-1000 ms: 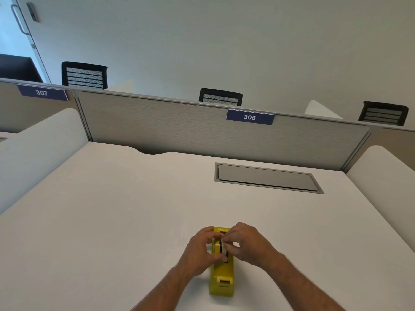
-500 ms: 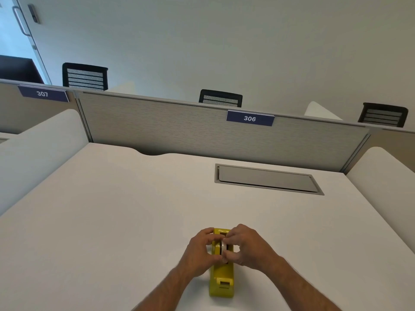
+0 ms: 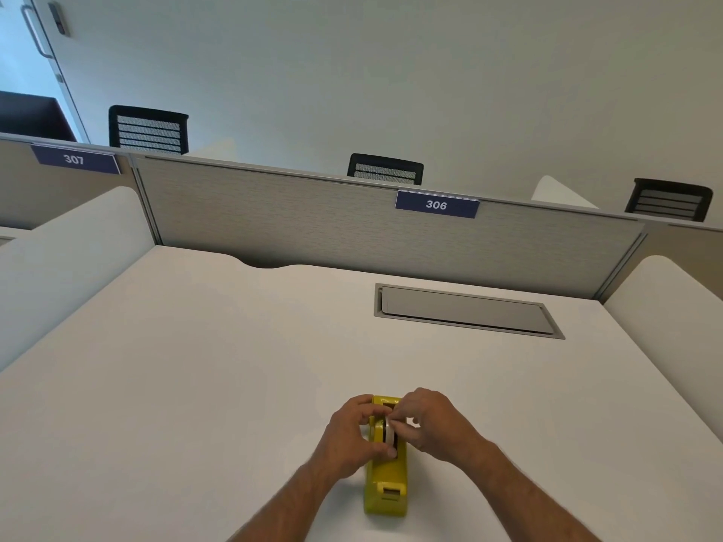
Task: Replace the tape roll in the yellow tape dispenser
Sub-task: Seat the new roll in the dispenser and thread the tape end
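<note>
White desk (image 3: 195,385) bounded by grey partition (image 3: 313,224), pale wall (image 3: 391,72) beyond.

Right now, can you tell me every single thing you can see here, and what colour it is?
Tape dispenser: one, yellow, near desk edge.
Tape roll: one, whitish, in the dispenser's slot.
Desk: one, white.
Cable hatch: one, grey, set into desk.
Partition: grey, behind desk.
Number signs: two, blue, 306 and 307.
Chairs: three, black, beyond partition.
Door: one, far left.
Left hand: on dispenser.
Right hand: pinching the roll.
</note>
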The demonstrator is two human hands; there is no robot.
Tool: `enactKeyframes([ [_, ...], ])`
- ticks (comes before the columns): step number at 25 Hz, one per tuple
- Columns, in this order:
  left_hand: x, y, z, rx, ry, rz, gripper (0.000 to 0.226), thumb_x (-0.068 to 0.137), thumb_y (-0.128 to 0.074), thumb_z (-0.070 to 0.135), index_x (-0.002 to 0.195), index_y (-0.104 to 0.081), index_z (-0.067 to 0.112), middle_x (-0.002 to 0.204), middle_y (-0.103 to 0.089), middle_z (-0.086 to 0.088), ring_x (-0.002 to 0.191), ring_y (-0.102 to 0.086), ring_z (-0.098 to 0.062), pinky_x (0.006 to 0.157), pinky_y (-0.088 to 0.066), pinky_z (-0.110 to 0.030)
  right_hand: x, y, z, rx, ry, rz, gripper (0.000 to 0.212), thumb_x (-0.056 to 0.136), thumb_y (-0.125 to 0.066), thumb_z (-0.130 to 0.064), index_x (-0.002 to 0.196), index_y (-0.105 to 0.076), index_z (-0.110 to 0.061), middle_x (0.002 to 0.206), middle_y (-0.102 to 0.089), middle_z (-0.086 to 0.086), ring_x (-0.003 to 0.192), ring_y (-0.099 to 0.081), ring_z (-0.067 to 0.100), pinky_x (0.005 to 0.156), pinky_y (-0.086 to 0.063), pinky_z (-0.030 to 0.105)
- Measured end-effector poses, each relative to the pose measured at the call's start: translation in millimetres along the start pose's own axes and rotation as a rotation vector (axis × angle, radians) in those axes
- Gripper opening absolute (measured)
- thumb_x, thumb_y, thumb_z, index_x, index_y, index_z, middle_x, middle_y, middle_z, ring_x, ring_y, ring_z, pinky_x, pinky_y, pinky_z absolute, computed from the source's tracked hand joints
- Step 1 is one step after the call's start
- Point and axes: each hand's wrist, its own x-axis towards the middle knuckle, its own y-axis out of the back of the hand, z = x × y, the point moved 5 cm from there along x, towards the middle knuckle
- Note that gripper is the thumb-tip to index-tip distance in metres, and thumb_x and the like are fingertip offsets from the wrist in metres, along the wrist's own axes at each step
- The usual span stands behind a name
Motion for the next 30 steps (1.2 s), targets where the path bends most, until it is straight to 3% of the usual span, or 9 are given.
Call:
enactKeyframes([
  [6, -1.0, -0.4, 1.8, 0.002, -0.003, 0.006, 0.062, 0.050, -0.092, 0.040, 0.092, -0.057, 0.070, 0.133, -0.046, 0.021, 0.111, -0.054, -0.008, 0.088, -0.049, -0.024, -3.1, -5.5, 0.6, -0.014, -0.010, -0.023, 0.041, 0.076, -0.065, -0.051, 0.110, -0.071, -0.030, 0.100, -0.071, -0.008, 0.091, -0.055, 0.011, 0.076, -0.054, 0.027],
  [12, -2.0, -0.6, 4.3, 0.010, -0.012, 0.012, 0.059, 0.051, -0.090, 0.042, 0.092, -0.056, 0.068, 0.134, -0.047, 0.020, 0.112, -0.054, -0.009, 0.090, -0.050, -0.026, -3.9, -6.1, 1.0, 0.013, -0.007, -0.012, 0.040, 0.077, -0.060, -0.053, 0.107, -0.075, -0.030, 0.100, -0.074, -0.010, 0.087, -0.051, 0.005, 0.074, -0.047, 0.023],
  [16, -1.6, -0.8, 2.8, 0.010, -0.008, 0.021, 0.059, 0.050, -0.091, 0.041, 0.096, -0.060, 0.060, 0.135, -0.047, 0.018, 0.110, -0.055, -0.007, 0.087, -0.048, -0.023, -1.0, -3.4, 1.7, 0.057, -0.012, 0.006, 0.025, 0.085, -0.061, -0.038, 0.100, -0.079, -0.029, 0.093, -0.076, -0.008, 0.082, -0.055, 0.005, 0.069, -0.039, 0.014],
  [20, -1.8, -0.4, 2.8, 0.008, 0.000, 0.015, 0.060, 0.052, -0.091, 0.042, 0.103, -0.061, 0.056, 0.135, -0.046, 0.019, 0.111, -0.055, -0.009, 0.087, -0.049, -0.024, 0.3, -1.6, 2.6, 0.044, -0.024, 0.011, 0.021, 0.090, -0.062, -0.036, 0.100, -0.078, -0.028, 0.093, -0.077, -0.007, 0.084, -0.059, 0.008, 0.072, -0.044, 0.022],
  [25, -4.7, 2.4, 3.4, -0.011, -0.021, 0.014, 0.053, 0.062, -0.081, 0.048, 0.112, -0.064, 0.050, 0.138, -0.045, 0.018, 0.113, -0.055, -0.008, 0.088, -0.046, -0.024, -1.9, 1.0, -1.3, 0.055, 0.001, 0.021, 0.017, 0.083, -0.068, -0.036, 0.093, -0.078, -0.026, 0.091, -0.074, -0.007, 0.082, -0.058, 0.009, 0.071, -0.049, 0.024],
  [30, -3.8, 1.5, 7.0, -0.015, 0.000, -0.015, 0.057, 0.058, -0.088, 0.035, 0.097, -0.058, 0.064, 0.132, -0.043, 0.021, 0.114, -0.054, -0.009, 0.087, -0.046, -0.023, -2.4, -0.6, -2.0, -0.023, 0.009, 0.002, 0.035, 0.077, -0.061, -0.049, 0.101, -0.075, -0.027, 0.092, -0.073, -0.008, 0.085, -0.056, 0.010, 0.073, -0.050, 0.025],
])
